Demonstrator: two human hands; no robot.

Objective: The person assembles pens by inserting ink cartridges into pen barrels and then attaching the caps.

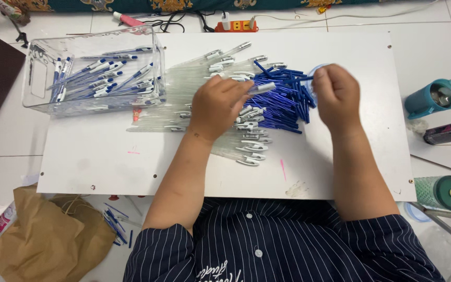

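Note:
My left hand (216,106) grips a clear pen barrel (262,87) by one end, its tip pointing right over a heap of blue ink refills (283,107). My right hand (336,96) is closed above the heap's right edge, pinching a thin blue refill (306,79) that points left toward the barrel. Beneath and left of my left hand lies a spread of empty clear pen barrels (184,86) with white clips. All of it rests on a white board (105,156).
A clear plastic bin (43,89) of assembled blue-and-white pens stands at the board's far left. A teal cup (432,97), a dark can (450,131) and a green bottle (442,192) sit right of the board. A brown paper bag (48,235) lies at lower left, a power strip (236,25) beyond.

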